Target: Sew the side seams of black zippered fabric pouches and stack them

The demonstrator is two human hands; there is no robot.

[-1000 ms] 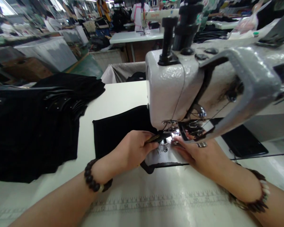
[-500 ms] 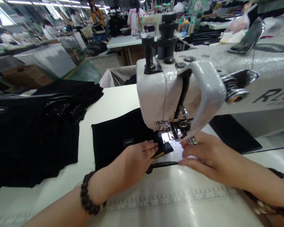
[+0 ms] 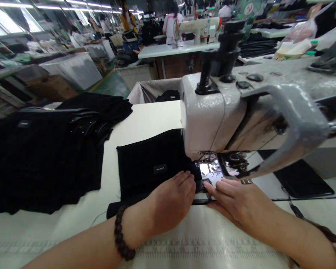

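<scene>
Head view | left hand (image 3: pixel 168 203) flat, fingers extended, pressing black fabric piece (image 3: pixel 145 168), gripping nothing | right hand (image 3: pixel 235 203) flat too, fingertips at its near edge beside needle plate (image 3: pixel 210 170) | fabric extends leftward from sewing machine (image 3: pixel 210 112); left hand nearer

Head camera looks forward-down, close over the sewing machine (image 3: pixel 212 116).

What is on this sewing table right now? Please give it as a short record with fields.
Place: white table in a busy sewing workshop
Machine: sewing machine, lamp lit under its head
Work piece: black fabric piece with a small label
Left: left hand lies flat, palm down, on the fabric's near edge
Right: right hand, fingers stretched out flat beside the needle area
Side: stack of black fabric on the table's left
</scene>
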